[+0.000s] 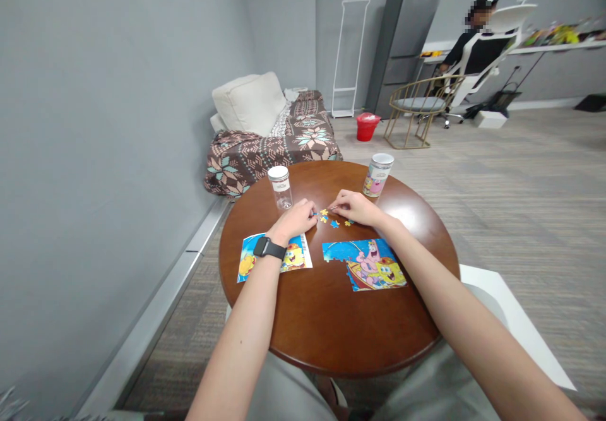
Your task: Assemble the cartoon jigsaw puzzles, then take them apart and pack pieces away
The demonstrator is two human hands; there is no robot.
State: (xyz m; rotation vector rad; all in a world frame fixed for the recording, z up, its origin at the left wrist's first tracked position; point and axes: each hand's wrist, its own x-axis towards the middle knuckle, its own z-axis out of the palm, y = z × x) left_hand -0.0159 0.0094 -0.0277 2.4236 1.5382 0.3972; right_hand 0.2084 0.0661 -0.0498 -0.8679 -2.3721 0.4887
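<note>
Two hands by the loose puzzle pieces
The left hand had bent fingers, and the right hand had fingers nearly pinched; I couldn't tell if either held a piece. The pieces lay between them on the tabletop. The part-made puzzle sat nearer the body than the right fingers. Turning one piece at a time, matching colours, seemed best.

Head view: from wearer's seat, facing forward and down, near table; both hands at dial centre, lap at six o'clock, wall at nine, fridge (farther off) at one.
</note>
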